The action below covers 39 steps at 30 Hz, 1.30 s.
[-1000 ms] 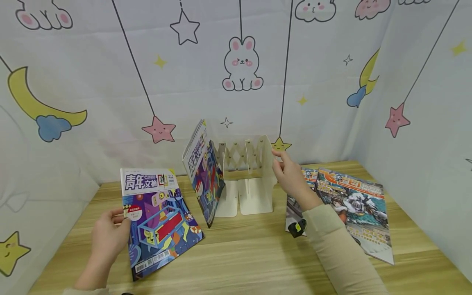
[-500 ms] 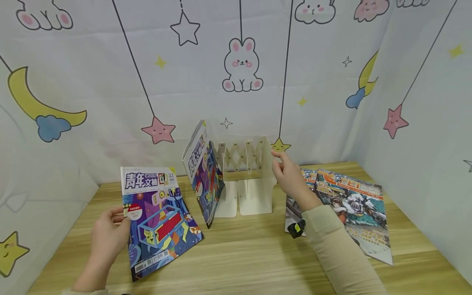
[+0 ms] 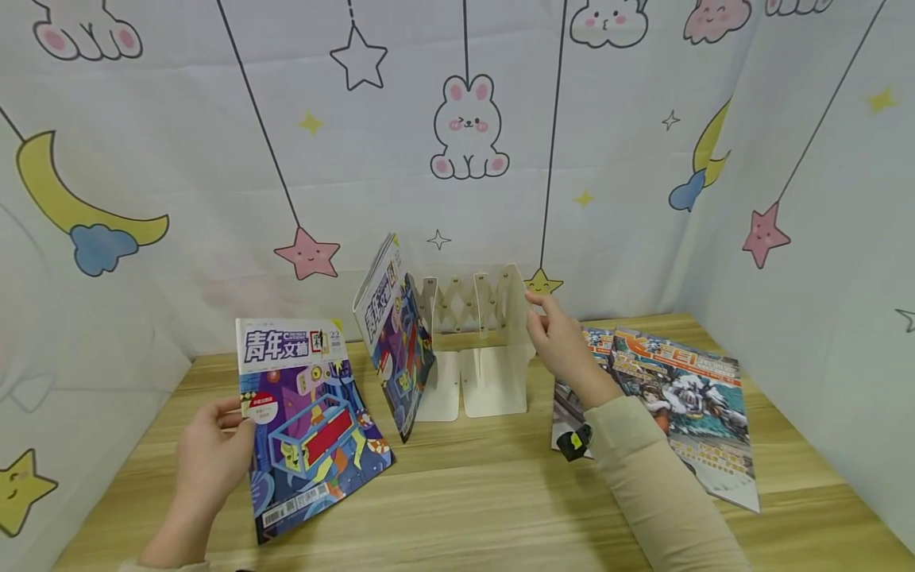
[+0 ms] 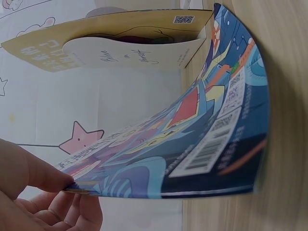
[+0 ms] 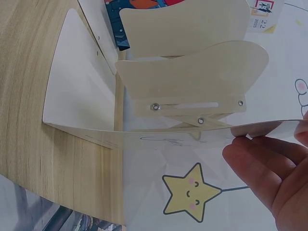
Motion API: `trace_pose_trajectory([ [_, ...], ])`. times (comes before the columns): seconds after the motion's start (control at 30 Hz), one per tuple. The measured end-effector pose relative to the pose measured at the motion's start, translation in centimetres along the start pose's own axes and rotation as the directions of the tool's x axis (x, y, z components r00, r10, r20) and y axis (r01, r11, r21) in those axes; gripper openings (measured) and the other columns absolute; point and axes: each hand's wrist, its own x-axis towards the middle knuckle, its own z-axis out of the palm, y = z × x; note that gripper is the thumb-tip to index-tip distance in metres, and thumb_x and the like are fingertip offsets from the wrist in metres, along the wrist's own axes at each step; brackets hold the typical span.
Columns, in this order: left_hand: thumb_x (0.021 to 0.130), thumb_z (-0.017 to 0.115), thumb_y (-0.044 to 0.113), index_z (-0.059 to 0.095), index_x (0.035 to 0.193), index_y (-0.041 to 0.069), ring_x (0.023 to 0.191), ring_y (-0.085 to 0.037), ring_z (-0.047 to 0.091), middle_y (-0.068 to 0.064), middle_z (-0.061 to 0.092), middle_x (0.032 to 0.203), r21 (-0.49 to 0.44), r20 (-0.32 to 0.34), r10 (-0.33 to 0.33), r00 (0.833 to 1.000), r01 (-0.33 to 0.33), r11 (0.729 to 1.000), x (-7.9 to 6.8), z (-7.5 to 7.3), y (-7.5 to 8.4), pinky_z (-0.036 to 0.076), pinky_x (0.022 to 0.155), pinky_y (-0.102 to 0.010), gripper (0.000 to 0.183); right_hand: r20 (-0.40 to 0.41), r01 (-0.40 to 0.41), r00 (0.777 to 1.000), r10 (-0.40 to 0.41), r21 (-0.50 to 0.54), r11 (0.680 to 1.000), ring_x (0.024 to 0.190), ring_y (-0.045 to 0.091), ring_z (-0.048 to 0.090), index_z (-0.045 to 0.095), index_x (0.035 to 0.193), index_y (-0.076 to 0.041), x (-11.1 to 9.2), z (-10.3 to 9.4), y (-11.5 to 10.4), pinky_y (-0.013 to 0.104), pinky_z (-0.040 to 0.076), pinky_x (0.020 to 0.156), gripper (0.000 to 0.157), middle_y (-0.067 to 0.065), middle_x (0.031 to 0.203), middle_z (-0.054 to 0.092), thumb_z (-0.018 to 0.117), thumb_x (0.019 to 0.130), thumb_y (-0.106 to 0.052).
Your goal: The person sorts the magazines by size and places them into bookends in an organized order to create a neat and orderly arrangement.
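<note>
A magazine with a purple-blue cover is pinched at its left edge by my left hand. In the left wrist view its cover bows, with the bottom end low by the tabletop and the rest raised. My right hand holds the upper edge of the right end plate of a cream expandable bookend; the right wrist view has the fingertips against the plate's outer side. Another magazine with the same cover stands upright, slightly tilted, at the bookend's left end, hiding part of that end.
Two magazines lie overlapping at the right of the wooden table, partly behind my right sleeve. A white patterned cloth hangs behind the table and along both sides.
The left magazine's top edge has risen slightly, with my left hand keeping its pinch. My right hand stays at the bookend plate. The view has shifted very slightly.
</note>
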Motion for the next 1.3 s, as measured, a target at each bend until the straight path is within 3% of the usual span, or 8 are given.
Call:
trace_pose_trajectory([
  [0.17,0.094,0.048,0.014,0.044,0.13,-0.009,0.084,-0.029,0.061,-0.028,0.055,0.112,-0.002,-0.004,-0.001,1.0,0.001,1.0,-0.2,0.0,0.1,0.054,0.054,-0.027,0.043,0.001,-0.005,1.0,0.005,0.0,1.0,0.037,0.014,0.027,0.035,0.144,-0.016,0.1,0.1,0.0,0.023,0.028,0.035,0.043,0.004,0.05,0.042,0.031,0.103,-0.03],
  [0.5,0.093,0.048,0.01,0.047,0.128,-0.008,0.079,-0.018,0.059,-0.026,0.056,0.112,-0.008,-0.013,0.01,1.0,-0.01,1.0,-0.7,-0.1,0.3,0.051,0.055,-0.021,0.04,0.006,-0.014,1.0,0.014,0.006,1.0,0.038,0.013,0.027,0.036,0.143,-0.016,-0.1,0.0,-0.2,0.022,0.028,0.036,0.045,0.004,0.051,0.042,0.03,0.102,-0.033],
  [0.97,0.092,0.049,0.009,0.048,0.126,-0.008,0.077,-0.022,0.063,-0.027,0.058,0.11,-0.001,-0.034,0.058,0.998,-0.058,0.998,-1.2,-0.4,0.9,0.052,0.052,-0.022,0.037,0.007,0.002,1.0,-0.002,0.002,1.0,0.033,0.005,0.025,0.034,0.144,-0.021,-0.3,-0.4,-0.5,0.027,0.03,0.036,0.044,0.002,0.053,0.043,0.03,0.103,-0.036],
  [1.13,0.092,0.049,0.008,0.047,0.126,-0.007,0.08,-0.026,0.063,-0.027,0.057,0.111,0.002,-0.036,0.049,0.998,-0.049,0.999,-1.3,-0.5,1.1,0.051,0.052,-0.021,0.037,0.01,-0.011,1.0,0.011,0.008,1.0,0.033,0.007,0.026,0.034,0.144,-0.022,-0.3,-0.4,-0.5,0.027,0.031,0.037,0.042,0.003,0.053,0.044,0.031,0.103,-0.033],
  [1.3,0.092,0.049,0.009,0.047,0.126,-0.008,0.078,-0.021,0.061,-0.026,0.057,0.111,0.002,-0.036,0.046,0.998,-0.046,0.999,-1.5,-0.6,1.2,0.051,0.053,-0.021,0.037,0.017,-0.021,1.0,0.021,0.007,1.0,0.034,0.008,0.027,0.034,0.144,-0.023,-0.2,-0.3,-0.5,0.027,0.032,0.037,0.043,0.004,0.054,0.046,0.03,0.103,-0.036],
])
